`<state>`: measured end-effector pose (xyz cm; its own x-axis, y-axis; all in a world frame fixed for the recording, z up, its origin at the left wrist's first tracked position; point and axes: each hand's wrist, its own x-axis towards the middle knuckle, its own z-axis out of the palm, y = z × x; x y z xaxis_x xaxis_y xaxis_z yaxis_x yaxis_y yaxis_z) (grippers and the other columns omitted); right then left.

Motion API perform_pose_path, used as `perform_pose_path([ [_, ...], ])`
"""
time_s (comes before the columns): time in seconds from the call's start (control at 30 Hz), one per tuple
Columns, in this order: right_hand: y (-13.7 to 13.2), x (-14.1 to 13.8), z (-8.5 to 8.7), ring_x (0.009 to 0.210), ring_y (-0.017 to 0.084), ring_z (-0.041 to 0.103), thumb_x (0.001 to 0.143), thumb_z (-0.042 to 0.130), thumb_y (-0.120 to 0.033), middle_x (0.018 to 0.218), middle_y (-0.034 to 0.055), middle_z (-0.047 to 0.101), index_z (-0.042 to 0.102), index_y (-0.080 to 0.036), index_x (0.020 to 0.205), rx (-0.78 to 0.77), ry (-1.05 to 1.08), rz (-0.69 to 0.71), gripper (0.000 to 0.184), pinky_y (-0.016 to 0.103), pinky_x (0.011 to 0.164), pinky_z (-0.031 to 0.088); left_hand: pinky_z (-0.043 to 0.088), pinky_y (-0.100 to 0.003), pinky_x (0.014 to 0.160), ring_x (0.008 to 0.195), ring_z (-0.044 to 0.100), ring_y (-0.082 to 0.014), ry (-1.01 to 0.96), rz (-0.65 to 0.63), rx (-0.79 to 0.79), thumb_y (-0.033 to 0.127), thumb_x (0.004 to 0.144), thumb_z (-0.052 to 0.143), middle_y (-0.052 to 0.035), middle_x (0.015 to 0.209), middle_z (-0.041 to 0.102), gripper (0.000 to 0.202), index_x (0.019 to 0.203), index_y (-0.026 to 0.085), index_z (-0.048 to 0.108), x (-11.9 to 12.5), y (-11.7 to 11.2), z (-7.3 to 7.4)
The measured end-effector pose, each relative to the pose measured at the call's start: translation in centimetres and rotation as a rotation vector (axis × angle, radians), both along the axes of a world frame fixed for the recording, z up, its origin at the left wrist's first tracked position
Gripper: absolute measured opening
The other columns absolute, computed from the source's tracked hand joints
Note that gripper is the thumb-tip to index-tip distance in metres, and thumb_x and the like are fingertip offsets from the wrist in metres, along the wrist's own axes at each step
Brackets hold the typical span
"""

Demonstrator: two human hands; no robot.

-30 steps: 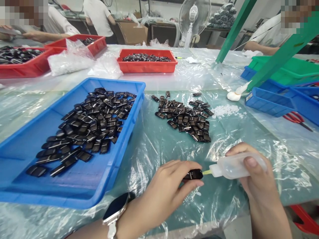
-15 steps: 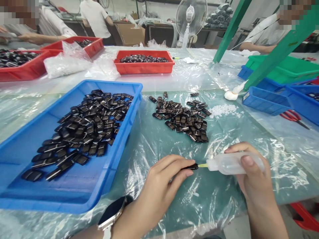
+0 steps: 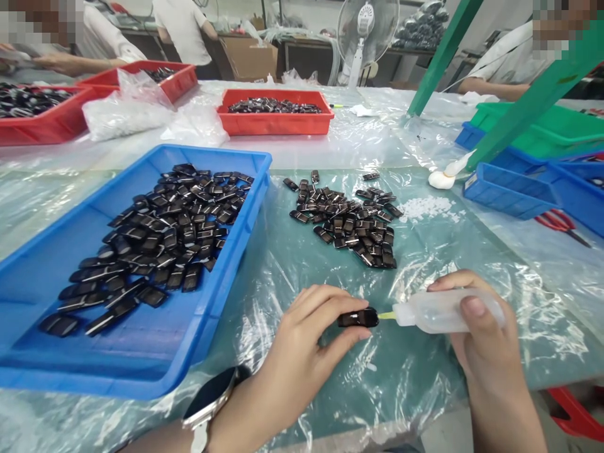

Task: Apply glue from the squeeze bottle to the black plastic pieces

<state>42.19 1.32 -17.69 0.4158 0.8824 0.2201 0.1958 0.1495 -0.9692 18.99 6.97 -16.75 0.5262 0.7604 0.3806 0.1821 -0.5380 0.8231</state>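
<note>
Between the thumb and fingers of my left hand is a small glossy black plastic piece, held just above the table. My right hand grips a translucent squeeze bottle lying sideways, its thin yellowish tip at the right end of the black piece. Whether any liquid comes out is too small to see. Beyond my hands lies a loose pile of similar black pieces, with small white bits to its right. A blue tray on the left holds many more black pieces.
Red bins of small parts stand farther back, beside clear plastic bags. To the right are a slanted green post, blue bins, a green bin and red-handled scissors. Other people sit across the table.
The black piece has turned in my left fingers, so its broad face now shows. My left thumb and fingers are spread wider around it. The bottle stays at its right end.
</note>
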Motion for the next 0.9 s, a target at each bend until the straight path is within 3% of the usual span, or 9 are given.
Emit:
perform_pose_path([
  [0.5,0.38,0.36,-0.03,0.052,0.016,0.054,0.083,0.069,-0.059,0.068,0.0041,0.062,0.072,-0.023,0.081,0.021,-0.032,0.011,0.037,0.024,0.041,0.039,0.049,-0.029,0.082,0.097,0.063,-0.0169,-0.014,-0.010,0.050,0.019,0.094,0.069,-0.0032,0.104,0.067,0.020,0.113,0.017,0.066,-0.04,-0.09,0.09],
  [0.9,0.34,0.56,-0.35,0.050,0.017,0.056,0.077,0.071,-0.065,0.066,0.0037,0.063,0.071,-0.023,0.077,0.011,0.024,0.010,0.042,0.024,0.039,0.040,0.045,-0.026,0.085,0.101,0.057,-0.0140,0.031,-0.045,0.040,0.018,0.097,0.066,0.0003,0.110,0.062,0.024,0.120,0.024,0.060,-0.21,-0.46,-0.21],
])
